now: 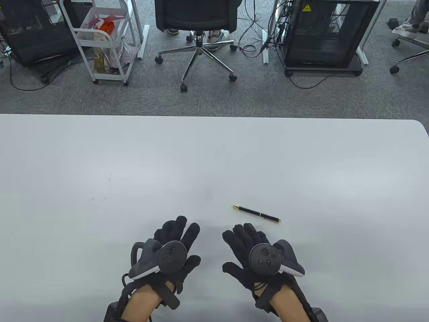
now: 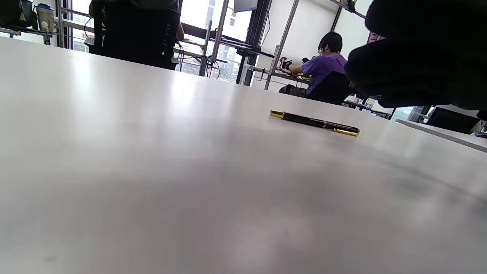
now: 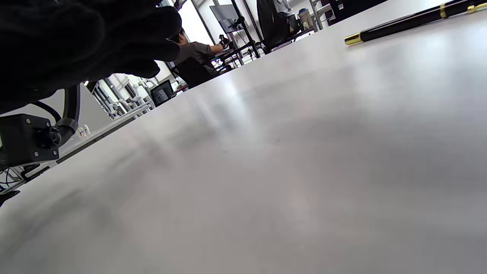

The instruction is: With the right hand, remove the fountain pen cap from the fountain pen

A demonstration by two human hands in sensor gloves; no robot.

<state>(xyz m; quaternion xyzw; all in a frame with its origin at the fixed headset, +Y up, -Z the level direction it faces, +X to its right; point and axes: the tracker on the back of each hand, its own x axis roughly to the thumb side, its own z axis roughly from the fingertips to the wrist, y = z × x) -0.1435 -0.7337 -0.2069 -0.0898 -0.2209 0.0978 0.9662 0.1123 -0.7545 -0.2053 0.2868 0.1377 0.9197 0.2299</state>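
Observation:
A black fountain pen point(image 1: 256, 214) with gold trim lies capped on the white table point(image 1: 214, 161), slanting from upper left to lower right. It also shows in the left wrist view point(image 2: 315, 122) and at the top right of the right wrist view point(image 3: 414, 21). My right hand point(image 1: 246, 248) lies flat on the table, fingers spread, just short of the pen and not touching it. My left hand point(image 1: 177, 241) lies flat and empty to the left of it. Both hands hold nothing.
The table's far edge point(image 1: 214, 115) runs across the view. Beyond it stand an office chair point(image 1: 197, 20), a white cart point(image 1: 104, 37) and a black cabinet point(image 1: 321, 33) on the floor.

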